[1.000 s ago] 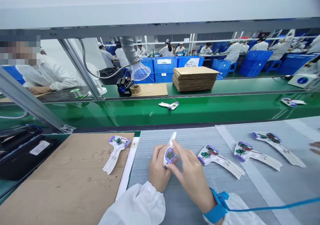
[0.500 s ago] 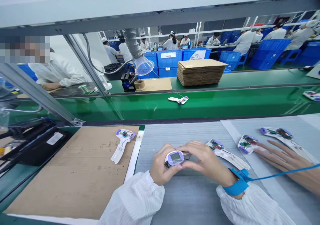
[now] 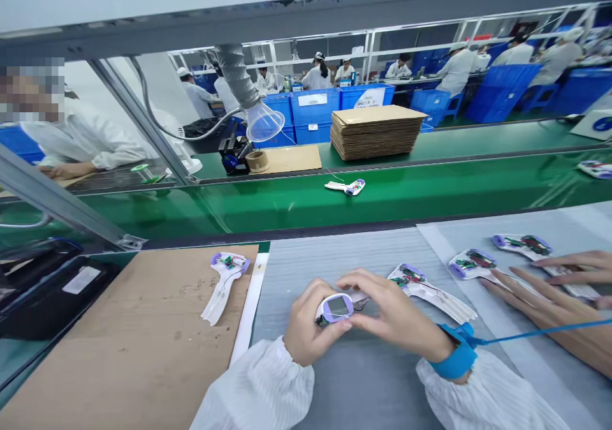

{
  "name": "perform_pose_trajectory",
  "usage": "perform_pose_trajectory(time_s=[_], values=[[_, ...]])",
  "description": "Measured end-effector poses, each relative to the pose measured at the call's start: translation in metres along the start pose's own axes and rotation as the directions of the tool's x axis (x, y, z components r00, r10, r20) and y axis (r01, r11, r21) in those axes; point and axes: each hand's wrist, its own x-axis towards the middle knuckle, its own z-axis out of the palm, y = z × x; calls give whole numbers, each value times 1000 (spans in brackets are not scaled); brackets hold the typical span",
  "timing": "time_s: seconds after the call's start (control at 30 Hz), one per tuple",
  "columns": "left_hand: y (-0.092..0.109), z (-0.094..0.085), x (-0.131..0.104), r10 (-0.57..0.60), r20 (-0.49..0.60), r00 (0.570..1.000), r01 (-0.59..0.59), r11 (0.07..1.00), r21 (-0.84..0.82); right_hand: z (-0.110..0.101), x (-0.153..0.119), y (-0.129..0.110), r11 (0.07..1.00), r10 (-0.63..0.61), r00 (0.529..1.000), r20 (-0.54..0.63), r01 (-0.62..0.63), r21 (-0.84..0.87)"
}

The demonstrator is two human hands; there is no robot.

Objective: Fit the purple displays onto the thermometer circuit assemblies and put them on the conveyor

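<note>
My left hand [image 3: 308,328] is wrapped round the head of a white and purple infrared thermometer [image 3: 338,307], whose small grey screen faces me. From the other side, the thumb and fingertips of my right hand [image 3: 389,305] close on the same thermometer; its handle is mostly hidden behind them. A blue wrist strap [image 3: 454,353] circles my right wrist. Just beyond that hand lies an opened thermometer half [image 3: 442,299] with its circuit board and wires exposed. Another opened half [image 3: 222,293] rests on the brown cardboard [image 3: 143,334] to the left.
At the right, a co-worker's hands [image 3: 549,302] touch two more opened halves [image 3: 473,263]. Across the front runs a green conveyor [image 3: 268,207] bearing another half [image 3: 347,187]. Behind it stand stacked cardboard [image 3: 375,136] and a fume nozzle [image 3: 262,120]. A metal post [image 3: 143,124] rises at the left.
The camera view has shifted slightly. Both my hands keep hold of the thermometer in nearly the same pose. A second co-worker's hand has come in at the right over the opened halves.
</note>
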Motion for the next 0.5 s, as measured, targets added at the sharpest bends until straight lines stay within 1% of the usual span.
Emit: perform_pose_trajectory(time_s=[0.07,0.1,0.13,0.17,0.2,0.23,0.3,0.33,0.37,0.43,0.47,0.5], values=[[1,4,1,-87,5,996,87,995,-49,-2,-1,1,999,35,999,8,-34,-39],[2,5,3,-152,19,988,153,985,-84,-3,-3,2,996,45,999,18,-43,-84],[2,5,7,-230,49,972,234,966,-113,-6,-4,4,989,57,998,25,-53,-141],[0,4,14,-307,99,947,318,939,-133,-11,-6,8,977,76,997,21,-70,-203],[-3,2,24,-362,158,919,384,913,-138,-18,-8,13,960,103,995,0,-99,-260],[-8,1,39,-388,224,894,421,898,-125,-28,-11,19,941,141,989,-39,-146,-306],[-23,3,79,-363,305,880,398,915,-59,-54,-21,34,897,223,961,-163,-267,-351],[-32,7,104,-341,316,885,359,933,4,-68,-29,43,872,261,933,-247,-338,-354],[-41,13,131,-317,298,900,303,948,92,-83,-38,52,846,294,897,-331,-405,-347],[-61,28,187,-241,230,943,173,945,279,-111,-60,74,792,344,809,-477,-523,-315],[-71,35,216,-182,179,967,107,925,364,-122,-71,87,765,366,763,-532,-573,-296],[-80,41,243,-155,142,978,87,914,396,-132,-81,101,736,392,720,-573,-619,-274]])
